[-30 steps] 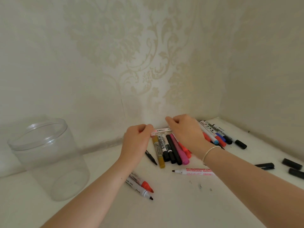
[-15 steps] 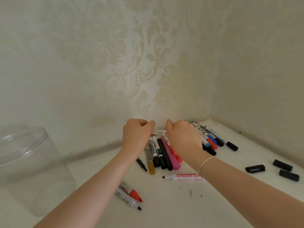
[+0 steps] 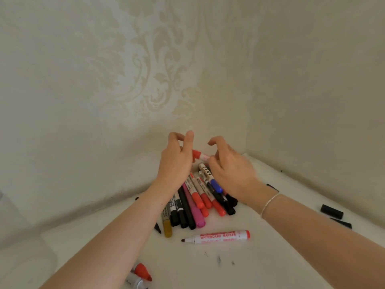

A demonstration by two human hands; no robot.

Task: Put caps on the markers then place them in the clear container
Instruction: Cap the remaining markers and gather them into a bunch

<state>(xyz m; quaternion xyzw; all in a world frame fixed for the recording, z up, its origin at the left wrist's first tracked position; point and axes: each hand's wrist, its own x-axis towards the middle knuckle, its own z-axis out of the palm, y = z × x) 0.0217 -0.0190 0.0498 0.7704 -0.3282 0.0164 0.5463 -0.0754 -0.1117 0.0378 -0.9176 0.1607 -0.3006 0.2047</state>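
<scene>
Closest to the camera, down at the bottom edge, there's an uncapped marker [image 3: 140, 276] with a chunky red tip end, only partly in frame. A bit further in lies a white-barrelled whiteboard marker [image 3: 216, 237] with red print and a red end, its dark felt tip bare and pointing left. The table [image 3: 270, 263] is smooth and white with a few small ink specks.

Past that is a fanned pile of markers [image 3: 193, 205]: slim plastic cylinders in gold, black, pink, red and blue, lying side by side and touching. Off to the right sit two loose black caps [image 3: 332, 211], short and tube-shaped.

Above the pile both hands meet on one red-capped marker [image 3: 199, 155]. The left hand [image 3: 176, 161] pinches the red cap end, index finger and thumb raised. The right hand [image 3: 231, 170] grips the white barrel with curled fingers; a thin beaded bracelet [image 3: 268, 203] circles that wrist.

Behind everything is cream wallpaper [image 3: 156, 80] with a raised damask swirl. I can't make out the clear container in this view.
</scene>
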